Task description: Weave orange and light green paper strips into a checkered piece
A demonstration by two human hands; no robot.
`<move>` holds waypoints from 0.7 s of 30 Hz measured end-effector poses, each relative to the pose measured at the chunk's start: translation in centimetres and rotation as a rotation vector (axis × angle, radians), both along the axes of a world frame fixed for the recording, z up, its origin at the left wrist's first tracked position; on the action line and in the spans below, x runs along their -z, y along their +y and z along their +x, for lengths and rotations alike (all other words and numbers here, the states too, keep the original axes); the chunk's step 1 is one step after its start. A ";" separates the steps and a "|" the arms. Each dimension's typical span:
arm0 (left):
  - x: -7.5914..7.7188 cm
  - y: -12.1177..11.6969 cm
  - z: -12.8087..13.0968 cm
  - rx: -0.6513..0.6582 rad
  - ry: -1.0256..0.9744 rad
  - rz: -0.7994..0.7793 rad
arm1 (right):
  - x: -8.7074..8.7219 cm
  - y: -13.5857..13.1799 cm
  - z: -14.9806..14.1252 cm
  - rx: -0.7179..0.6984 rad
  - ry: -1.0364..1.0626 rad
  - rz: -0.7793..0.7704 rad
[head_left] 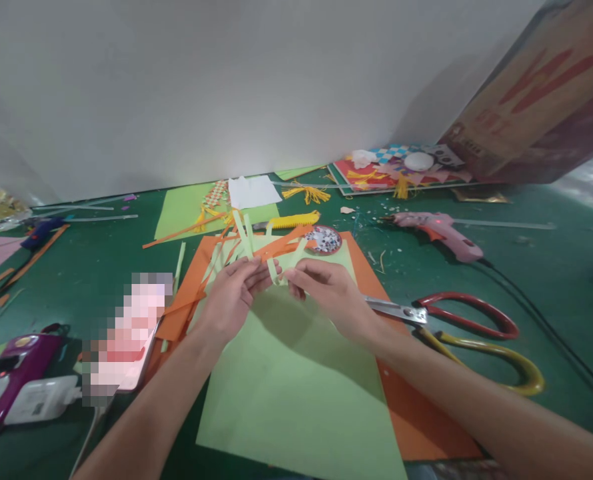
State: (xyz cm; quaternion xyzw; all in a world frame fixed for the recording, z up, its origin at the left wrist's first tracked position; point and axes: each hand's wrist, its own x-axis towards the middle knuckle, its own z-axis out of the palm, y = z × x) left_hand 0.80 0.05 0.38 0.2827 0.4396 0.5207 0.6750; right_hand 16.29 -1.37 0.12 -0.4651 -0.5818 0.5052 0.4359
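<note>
Left hand (234, 290): palm turned partly up, thumb clamped over the base of the paper strips (244, 235), other fingers together and slightly curled below. Right hand (329, 290): thumb and index finger pinching at the lower end of a pale green strip (272, 270), other fingers curled in; exact contact spot too small to tell. Strips are green and orange, bunched between both hands. Green ends stick up toward 12 o'clock from left thumb; orange strips (284, 245) run toward 2 o'clock from left fingertips, loose ends fan toward 10 o'clock. Looped pale green strip sits at 3 o'clock of left fingers, 9 o'clock of right fingertips.

Under hands, reaching to 6 o'clock: green sheet (296, 387), on orange sheet (416, 420). Taking the hands as clock centre: yellow cutter (294, 220) at 12, dish of sequins (323, 240) at 1, near the orange strips. Pink glue gun (436, 230) at 2. Scissors (419, 315) at 3 to 4, blades pointing at right wrist, tips hidden. Phone (131, 340), blurred out, at 8. White paper (254, 192) at 12, beyond cutter.
</note>
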 end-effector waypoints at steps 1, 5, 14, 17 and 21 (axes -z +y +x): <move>0.0 0.0 0.0 -0.011 -0.011 -0.011 | 0.0 0.0 0.0 0.005 0.003 -0.002; 0.0 -0.1 0.0 0.006 0.009 -0.010 | -0.1 0.1 0.0 -0.001 -0.013 -0.011; -0.1 -0.5 0.3 0.059 0.257 0.138 | -0.2 -0.1 -0.1 0.031 -0.141 0.005; -0.1 -0.5 0.3 0.033 0.263 0.141 | -0.2 0.0 0.0 0.038 -0.139 0.008; -0.1 -0.3 0.3 -0.003 0.188 0.116 | -0.3 0.0 0.0 0.005 -0.130 -0.010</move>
